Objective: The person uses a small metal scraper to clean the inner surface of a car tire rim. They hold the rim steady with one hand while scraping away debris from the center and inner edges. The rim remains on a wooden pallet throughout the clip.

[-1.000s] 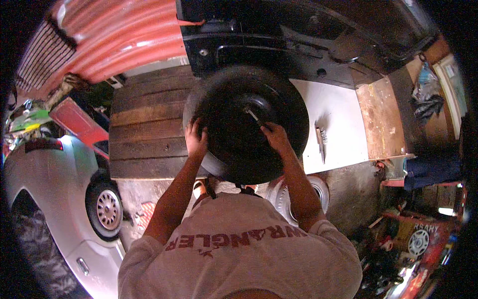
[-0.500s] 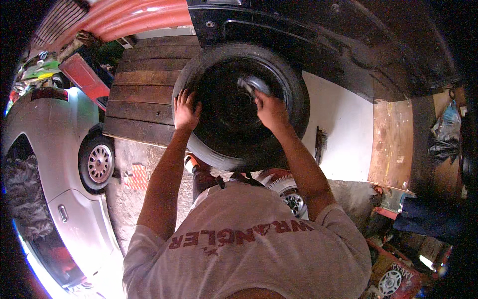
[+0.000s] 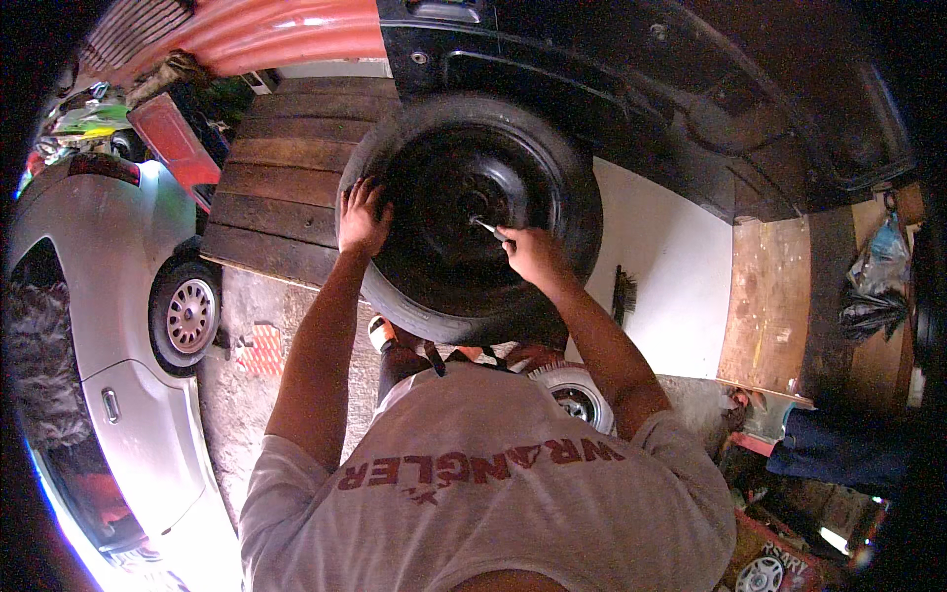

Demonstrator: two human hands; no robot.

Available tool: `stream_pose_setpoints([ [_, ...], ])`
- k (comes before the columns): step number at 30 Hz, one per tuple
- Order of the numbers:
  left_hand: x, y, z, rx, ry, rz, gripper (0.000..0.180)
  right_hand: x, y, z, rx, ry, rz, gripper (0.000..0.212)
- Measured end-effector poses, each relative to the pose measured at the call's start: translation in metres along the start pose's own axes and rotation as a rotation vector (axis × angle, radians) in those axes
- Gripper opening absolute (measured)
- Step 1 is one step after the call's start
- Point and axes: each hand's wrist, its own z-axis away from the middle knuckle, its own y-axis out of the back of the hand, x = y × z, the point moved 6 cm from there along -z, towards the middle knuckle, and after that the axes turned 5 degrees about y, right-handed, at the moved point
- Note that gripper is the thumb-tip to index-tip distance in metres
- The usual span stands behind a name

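Observation:
A large black tyre (image 3: 424,311) on a black wheel rim (image 3: 513,178) lies in front of me, its inner side turned up. My left hand (image 3: 365,219) rests on the left part of the tyre, fingers stretched out over the sidewall toward the rim. In my right hand (image 3: 538,255) is a slim tool (image 3: 485,226) with a dark handle and a shiny, pale metal end; its exact kind is too small to tell. The tool's tip is over the rim, just below the hub. Parts of the rim shine.
Wooden planks (image 3: 286,183) lie left of the tyre, and a white board (image 3: 671,266) with a dark-bristled brush (image 3: 623,294) is right. A black vehicle panel (image 3: 631,99) stands beyond. A silver car (image 3: 148,395) is at left; another wheel (image 3: 577,400) sits below the tyre.
My right hand has moved down, bringing the tool from the rim's upper part to just below the hub. My left hand stays on the tyre. The view has shifted slightly.

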Motion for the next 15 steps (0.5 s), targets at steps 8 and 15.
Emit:
stream_pose_setpoints([
  [8,0.000,0.000,0.002,-0.035,0.026,-0.005,0.047,0.002,-0.012,0.013,0.174,-0.017,-0.096,0.030],
  [15,0.001,-0.001,0.002,-0.045,0.026,-0.028,0.048,-0.007,-0.014,0.008,0.006,0.009,0.067,0.029],
])
